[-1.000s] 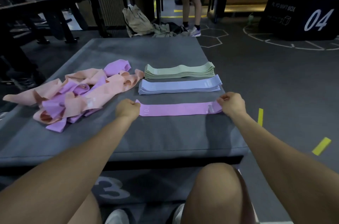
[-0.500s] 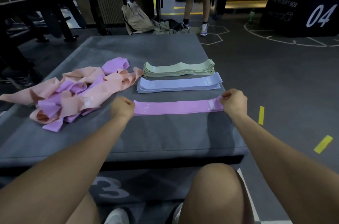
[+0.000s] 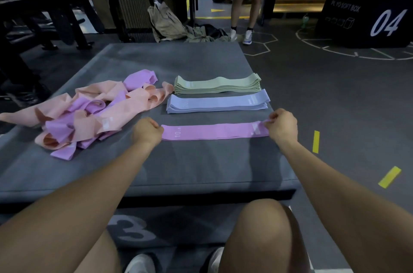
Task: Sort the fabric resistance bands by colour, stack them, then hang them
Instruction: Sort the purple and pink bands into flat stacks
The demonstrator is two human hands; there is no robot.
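Both hands, left hand (image 3: 146,132) and right hand (image 3: 282,126), pinch the ends of a purple band (image 3: 214,131), laying it flat on the counter (image 3: 201,165) (starting a third stack, it seems). Next likely calls for another purple from the tangled pile (image 3: 89,114).

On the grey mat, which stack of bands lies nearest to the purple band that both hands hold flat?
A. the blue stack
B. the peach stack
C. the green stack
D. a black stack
A: the blue stack lies directly beyond the purple band that the left hand and the right hand hold; the green stack lies farther back.
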